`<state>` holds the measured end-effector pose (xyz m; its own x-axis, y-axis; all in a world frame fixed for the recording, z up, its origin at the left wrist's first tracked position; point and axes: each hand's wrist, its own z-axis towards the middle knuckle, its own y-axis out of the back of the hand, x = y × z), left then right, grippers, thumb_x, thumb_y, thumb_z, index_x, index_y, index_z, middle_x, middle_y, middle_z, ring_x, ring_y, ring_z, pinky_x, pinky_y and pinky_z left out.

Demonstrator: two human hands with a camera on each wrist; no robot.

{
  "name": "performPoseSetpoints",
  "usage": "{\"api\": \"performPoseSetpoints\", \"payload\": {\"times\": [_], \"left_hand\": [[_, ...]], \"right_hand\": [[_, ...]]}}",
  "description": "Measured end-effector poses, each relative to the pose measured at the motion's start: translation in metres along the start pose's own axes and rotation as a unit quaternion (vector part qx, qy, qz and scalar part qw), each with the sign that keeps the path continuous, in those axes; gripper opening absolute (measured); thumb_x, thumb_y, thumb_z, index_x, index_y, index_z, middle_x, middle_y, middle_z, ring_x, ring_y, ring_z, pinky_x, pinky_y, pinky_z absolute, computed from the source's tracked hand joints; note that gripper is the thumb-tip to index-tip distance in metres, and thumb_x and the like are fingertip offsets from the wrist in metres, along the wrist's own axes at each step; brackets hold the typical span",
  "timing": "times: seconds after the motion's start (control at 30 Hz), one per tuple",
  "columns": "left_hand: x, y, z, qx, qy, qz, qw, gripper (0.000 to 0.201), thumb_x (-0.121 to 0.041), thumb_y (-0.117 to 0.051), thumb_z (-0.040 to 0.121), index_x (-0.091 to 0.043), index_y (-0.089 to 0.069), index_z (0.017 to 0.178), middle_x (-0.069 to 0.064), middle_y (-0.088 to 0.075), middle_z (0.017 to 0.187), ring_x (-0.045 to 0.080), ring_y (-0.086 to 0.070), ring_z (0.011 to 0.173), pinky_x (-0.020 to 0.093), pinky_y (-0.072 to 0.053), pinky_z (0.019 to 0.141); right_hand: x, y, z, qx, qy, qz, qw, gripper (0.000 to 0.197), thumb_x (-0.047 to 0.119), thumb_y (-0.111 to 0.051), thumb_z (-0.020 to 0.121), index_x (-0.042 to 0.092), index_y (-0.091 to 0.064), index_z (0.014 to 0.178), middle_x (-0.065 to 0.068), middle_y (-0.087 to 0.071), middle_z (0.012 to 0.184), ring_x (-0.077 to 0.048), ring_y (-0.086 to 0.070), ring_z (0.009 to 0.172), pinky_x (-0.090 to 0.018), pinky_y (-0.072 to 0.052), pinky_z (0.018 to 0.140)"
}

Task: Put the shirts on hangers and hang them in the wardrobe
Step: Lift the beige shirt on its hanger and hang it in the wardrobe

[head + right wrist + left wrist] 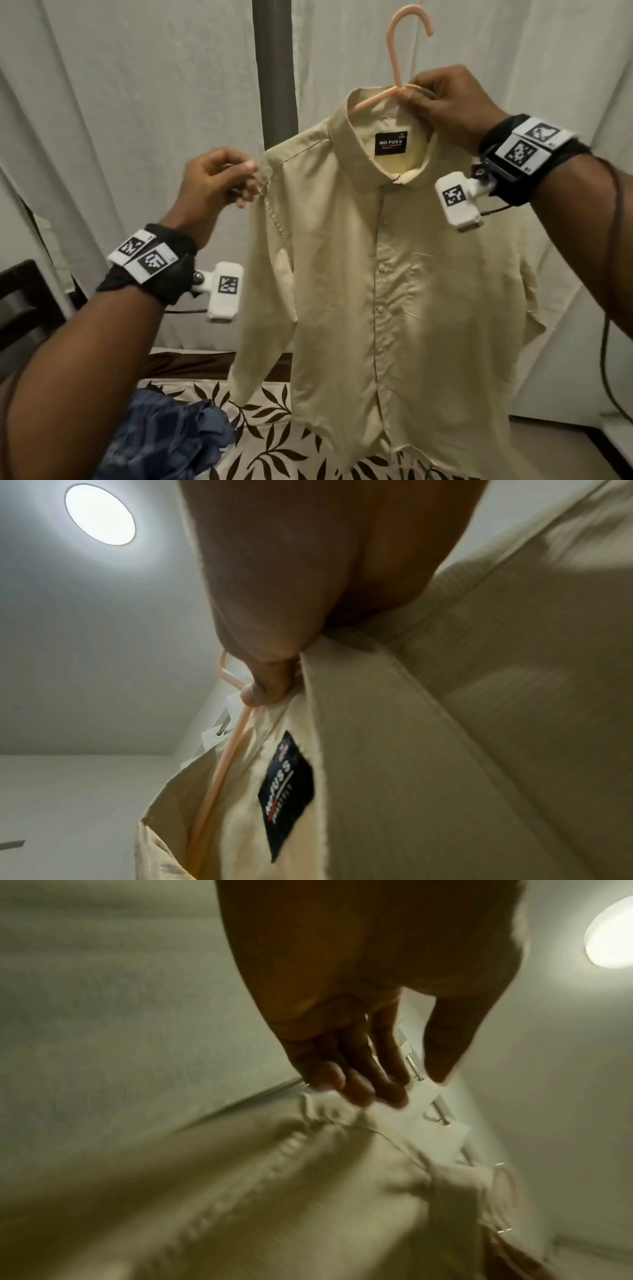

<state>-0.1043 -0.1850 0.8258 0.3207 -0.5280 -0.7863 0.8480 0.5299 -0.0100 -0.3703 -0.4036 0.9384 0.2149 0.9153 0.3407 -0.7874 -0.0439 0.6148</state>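
A cream button-up shirt (394, 274) with a dark neck label hangs on a pink plastic hanger (397, 58), held up in front of me. My right hand (424, 96) grips the hanger's neck together with the collar. In the right wrist view the thumb presses the hanger (219, 756) against the shirt (428, 750). My left hand (250, 181) pinches the shirt's left shoulder seam. In the blurred left wrist view its curled fingertips (356, 1085) lie on the bunched fabric (308, 1191). The hanger's right arm is hidden inside the shirt.
Pale panels (137, 102) stand behind the shirt, split by a dark vertical strip (274, 68). Below lies a leaf-patterned bedsheet (274, 445) with a crumpled blue garment (164, 438) on it. Dark furniture (20, 301) is at the left edge. Metal door handles (414, 1066) show past my left fingers.
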Motion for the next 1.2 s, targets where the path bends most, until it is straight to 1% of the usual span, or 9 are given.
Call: {"api": "performPoseSetpoints", "payload": {"times": [0.2, 0.33, 0.47, 0.53, 0.67, 0.8, 0.9, 1.0, 1.2], "left_hand": [[0.037, -0.089, -0.002, 0.174, 0.155, -0.121, 0.965, 0.022, -0.018, -0.062, 0.094, -0.011, -0.066, 0.114, 0.013, -0.073, 0.109, 0.024, -0.070, 0.095, 0.030, -0.054, 0.073], [0.182, -0.078, -0.077, 0.203, 0.338, 0.101, 0.914, 0.008, -0.014, -0.064, 0.096, -0.008, -0.065, 0.101, 0.007, -0.065, 0.091, 0.006, -0.063, 0.074, 0.030, -0.052, 0.062], [0.257, -0.044, -0.144, 0.461, 0.262, 0.476, 0.701, 0.032, -0.023, -0.059, 0.095, 0.008, -0.066, 0.101, 0.012, -0.062, 0.080, 0.017, -0.049, 0.071, 0.028, -0.038, 0.062], [0.230, -0.040, -0.140, 0.526, 0.303, 0.434, 0.666, 0.044, -0.031, -0.062, 0.090, 0.012, -0.065, 0.099, 0.006, -0.062, 0.068, 0.010, -0.049, 0.055, 0.018, -0.035, 0.053], [0.114, -0.050, -0.080, 0.531, 0.214, 0.269, 0.774, 0.036, -0.037, -0.065, 0.095, -0.007, -0.069, 0.113, 0.002, -0.073, 0.086, 0.020, -0.068, 0.075, 0.033, -0.058, 0.073], [-0.012, -0.081, -0.013, 0.182, -0.152, 0.215, 0.947, 0.031, -0.029, -0.073, 0.090, -0.013, -0.064, 0.115, 0.005, -0.070, 0.102, 0.016, -0.067, 0.090, 0.043, -0.057, 0.080], [-0.047, -0.097, 0.043, -0.052, -0.259, 0.366, 0.892, 0.069, -0.058, -0.072, 0.080, -0.019, -0.049, 0.133, 0.007, -0.057, 0.126, 0.018, -0.051, 0.111, 0.034, -0.045, 0.094], [-0.057, -0.109, 0.079, 0.030, -0.146, 0.419, 0.896, 0.080, -0.061, -0.074, 0.077, -0.018, -0.047, 0.139, 0.005, -0.061, 0.123, 0.019, -0.057, 0.105, 0.030, -0.049, 0.084], [-0.045, -0.109, 0.095, 0.073, -0.154, 0.370, 0.913, 0.029, -0.042, -0.074, 0.086, -0.014, -0.072, 0.078, -0.003, -0.048, 0.058, 0.010, -0.040, 0.053, 0.029, -0.036, 0.050]], "right_hand": [[0.034, 0.027, 0.008, -0.037, 0.043, 0.032, 0.998, 0.028, 0.035, -0.053, 0.102, 0.011, -0.066, 0.108, 0.004, -0.061, 0.083, 0.002, -0.059, 0.068, -0.015, -0.050, 0.062], [0.044, 0.050, 0.015, -0.116, 0.043, 0.086, 0.989, 0.015, 0.036, -0.054, 0.101, 0.027, -0.057, 0.113, 0.013, -0.065, 0.104, 0.006, -0.065, 0.093, -0.016, -0.053, 0.077], [0.035, 0.052, 0.023, -0.109, 0.039, 0.057, 0.992, 0.020, 0.034, -0.053, 0.102, 0.017, -0.065, 0.101, 0.009, -0.063, 0.084, 0.004, -0.062, 0.070, -0.017, -0.050, 0.062], [0.021, 0.040, 0.027, -0.097, 0.022, 0.048, 0.994, 0.028, 0.032, -0.056, 0.100, 0.009, -0.069, 0.094, 0.002, -0.062, 0.079, -0.003, -0.058, 0.065, -0.023, -0.048, 0.059], [-0.005, 0.000, 0.022, -0.076, -0.024, 0.054, 0.995, 0.033, 0.030, -0.060, 0.097, 0.000, -0.069, 0.086, -0.005, -0.057, 0.074, -0.007, -0.048, 0.063, -0.028, -0.040, 0.059], [-0.013, -0.031, 0.012, -0.042, -0.035, 0.061, 0.997, 0.039, 0.036, -0.063, 0.094, -0.002, -0.072, 0.087, -0.013, -0.065, 0.075, -0.013, -0.053, 0.067, -0.031, -0.043, 0.061], [-0.005, -0.042, 0.006, -0.021, -0.029, 0.079, 0.996, 0.037, 0.036, -0.066, 0.092, 0.001, -0.072, 0.084, -0.011, -0.064, 0.073, -0.012, -0.056, 0.067, -0.031, -0.044, 0.060], [0.003, -0.041, 0.002, -0.014, -0.004, 0.088, 0.996, 0.035, 0.038, -0.067, 0.091, 0.006, -0.071, 0.078, -0.002, -0.061, 0.068, -0.007, -0.054, 0.062, -0.027, -0.043, 0.057], [-0.023, -0.005, -0.016, 0.114, -0.031, 0.116, 0.986, 0.041, 0.050, -0.065, 0.090, 0.010, -0.066, 0.094, 0.007, -0.062, 0.082, -0.003, -0.057, 0.077, -0.023, -0.045, 0.074]]}}
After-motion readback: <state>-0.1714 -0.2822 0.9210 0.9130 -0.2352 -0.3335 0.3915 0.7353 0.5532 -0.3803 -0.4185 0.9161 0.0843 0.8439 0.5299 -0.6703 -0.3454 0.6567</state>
